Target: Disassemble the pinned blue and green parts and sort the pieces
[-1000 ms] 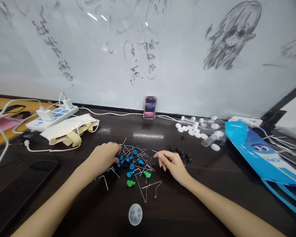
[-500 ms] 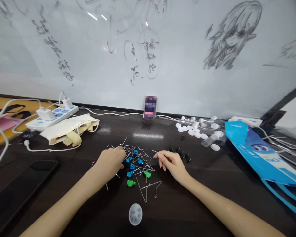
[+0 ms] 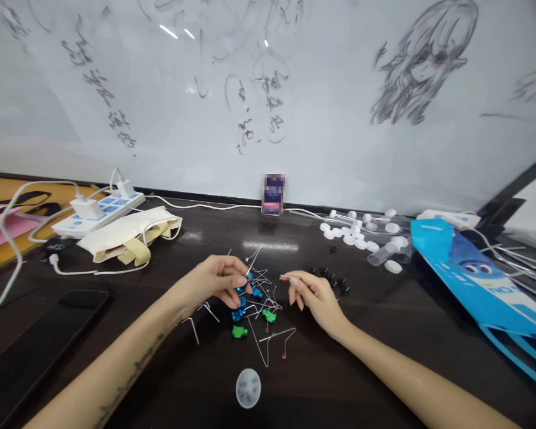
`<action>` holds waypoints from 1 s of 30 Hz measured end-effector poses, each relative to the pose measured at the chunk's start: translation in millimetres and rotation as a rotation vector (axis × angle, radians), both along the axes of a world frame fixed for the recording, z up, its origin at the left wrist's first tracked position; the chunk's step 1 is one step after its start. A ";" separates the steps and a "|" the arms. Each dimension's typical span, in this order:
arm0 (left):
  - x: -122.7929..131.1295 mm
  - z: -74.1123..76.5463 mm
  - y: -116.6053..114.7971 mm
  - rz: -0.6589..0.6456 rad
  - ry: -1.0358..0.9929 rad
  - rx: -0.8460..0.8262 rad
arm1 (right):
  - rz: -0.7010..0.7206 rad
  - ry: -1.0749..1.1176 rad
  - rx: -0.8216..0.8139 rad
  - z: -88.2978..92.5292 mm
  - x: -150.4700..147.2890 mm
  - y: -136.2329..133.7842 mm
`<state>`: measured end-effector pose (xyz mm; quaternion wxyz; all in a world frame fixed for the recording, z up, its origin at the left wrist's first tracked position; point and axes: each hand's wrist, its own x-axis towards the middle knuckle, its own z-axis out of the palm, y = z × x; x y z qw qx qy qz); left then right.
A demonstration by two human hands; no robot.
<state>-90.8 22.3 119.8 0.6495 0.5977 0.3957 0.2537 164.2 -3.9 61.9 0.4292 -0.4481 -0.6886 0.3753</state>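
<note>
My left hand (image 3: 223,279) is over the left part of a loose pile, pinching a thin bent metal wire (image 3: 254,260) between thumb and fingers. The wire's upper end points up and away. To the right, my right hand (image 3: 315,298) pinches a thin metal wire too; only a short tip shows past its fingers. Between the hands lie bent metal wires (image 3: 268,274), blue metal fittings (image 3: 256,292) and two green fittings (image 3: 239,332). My left fingers partly hide some blue fittings. In front stands a small whitish translucent cup (image 3: 248,388).
Small black parts (image 3: 335,280) lie right of my right hand. Behind are white caps (image 3: 348,239) and clear tubes (image 3: 377,255). A blue bag (image 3: 469,262) lies right; a dark phone (image 3: 49,345), cloth pouch (image 3: 129,235) and power strip (image 3: 107,208) left. Another phone (image 3: 274,193) leans on the whiteboard.
My left hand has risen from the pile and turned, moving right, with a wire now showing in its fingers. My right hand has hardly moved.
</note>
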 end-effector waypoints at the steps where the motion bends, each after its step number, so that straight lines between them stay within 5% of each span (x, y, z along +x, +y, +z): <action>1: 5.6 -3.2 -2.6 0.005 -0.070 -0.038 | 0.001 -0.001 0.003 0.3 -1.4 -2.4; 10: 24.0 -19.2 -15.7 -0.083 -0.315 -0.159 | 0.015 -0.111 0.136 7.2 -17.7 -31.7; 19: 28.1 -21.2 -14.9 0.058 -0.256 -0.106 | 0.027 -0.114 0.146 4.4 -19.1 -36.9; 25: 33.2 -28.5 -17.5 0.038 -0.133 0.059 | 0.080 -0.160 0.187 7.0 -20.0 -38.6; 30: 34.5 -23.8 -21.2 0.006 -0.120 0.012 | 0.071 -0.188 0.202 6.3 -19.4 -39.4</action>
